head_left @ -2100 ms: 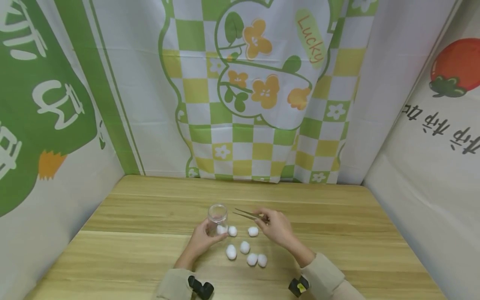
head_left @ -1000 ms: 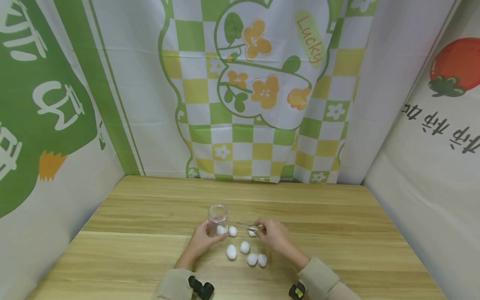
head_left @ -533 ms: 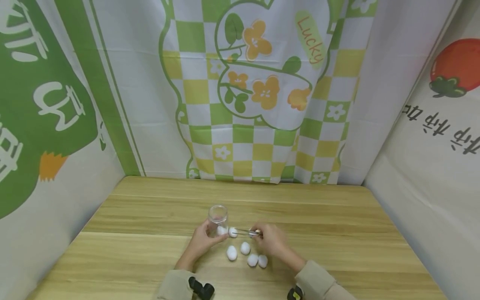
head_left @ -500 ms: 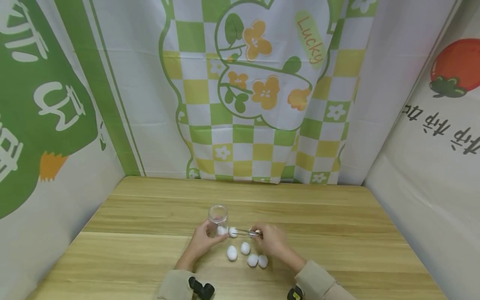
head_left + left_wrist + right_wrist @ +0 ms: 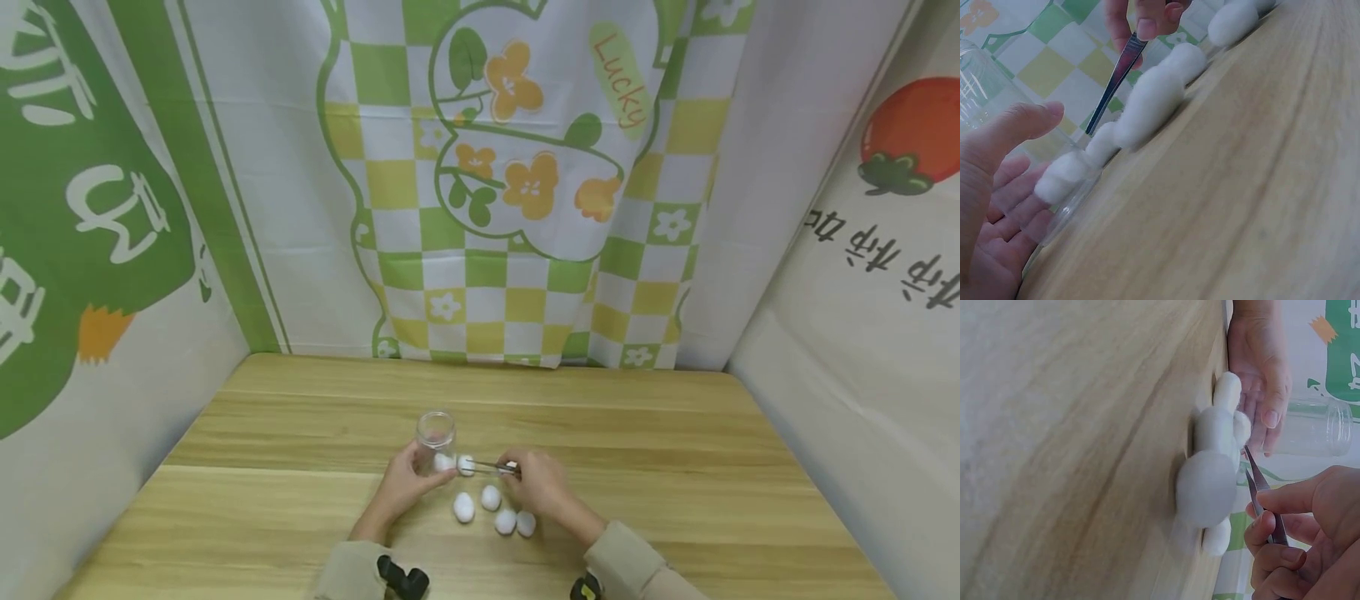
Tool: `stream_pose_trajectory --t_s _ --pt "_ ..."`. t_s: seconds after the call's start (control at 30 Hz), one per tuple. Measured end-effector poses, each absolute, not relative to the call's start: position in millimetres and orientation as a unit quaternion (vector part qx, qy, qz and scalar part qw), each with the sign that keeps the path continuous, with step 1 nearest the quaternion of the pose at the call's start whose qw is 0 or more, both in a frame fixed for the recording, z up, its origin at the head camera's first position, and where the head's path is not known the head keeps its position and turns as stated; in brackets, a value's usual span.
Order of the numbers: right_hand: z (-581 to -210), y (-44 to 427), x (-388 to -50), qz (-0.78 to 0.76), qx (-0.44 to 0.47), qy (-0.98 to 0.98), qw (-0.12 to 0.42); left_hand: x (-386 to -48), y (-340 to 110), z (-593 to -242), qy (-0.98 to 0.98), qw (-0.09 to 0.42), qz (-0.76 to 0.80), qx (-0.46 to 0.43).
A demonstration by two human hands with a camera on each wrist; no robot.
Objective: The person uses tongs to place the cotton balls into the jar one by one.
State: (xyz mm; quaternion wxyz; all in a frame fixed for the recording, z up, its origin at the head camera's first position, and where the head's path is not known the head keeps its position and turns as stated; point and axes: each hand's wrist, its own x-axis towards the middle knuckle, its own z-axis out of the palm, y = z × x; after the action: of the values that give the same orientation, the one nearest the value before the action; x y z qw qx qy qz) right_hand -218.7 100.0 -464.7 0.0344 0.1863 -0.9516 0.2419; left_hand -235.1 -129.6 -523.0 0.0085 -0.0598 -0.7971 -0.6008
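My left hand (image 5: 399,490) holds an upright clear glass jar (image 5: 437,430), thumb on one side and fingers behind it. Inside, near the bottom, lies a white cotton ball (image 5: 1063,178). My right hand (image 5: 542,483) pinches metal tweezers (image 5: 1264,503), whose tips point left. In the head view the tips are at a cotton ball (image 5: 466,466) standing just right of the jar; whether they grip it I cannot tell. Another cotton ball (image 5: 507,468) is partly hidden behind the tweezers and the right fingers.
Several more cotton balls (image 5: 491,498) lie on the wooden table (image 5: 300,483) in front of the hands, two of them side by side at the lower right (image 5: 515,522). A patterned curtain (image 5: 487,292) hangs behind the table's far edge.
My right hand has come down and to the left, taking the tweezers from above the table to the cotton ball beside the jar. The left hand and jar stay put.
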Motion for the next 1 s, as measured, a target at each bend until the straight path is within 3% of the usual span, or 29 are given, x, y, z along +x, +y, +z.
stream_pose_trajectory --t_s 1.0 --pt "-479 92 -223 0.197 0.158 -0.965 0.073 -235 -130 -522 -0.796 0.008 -0.602 -0.062"
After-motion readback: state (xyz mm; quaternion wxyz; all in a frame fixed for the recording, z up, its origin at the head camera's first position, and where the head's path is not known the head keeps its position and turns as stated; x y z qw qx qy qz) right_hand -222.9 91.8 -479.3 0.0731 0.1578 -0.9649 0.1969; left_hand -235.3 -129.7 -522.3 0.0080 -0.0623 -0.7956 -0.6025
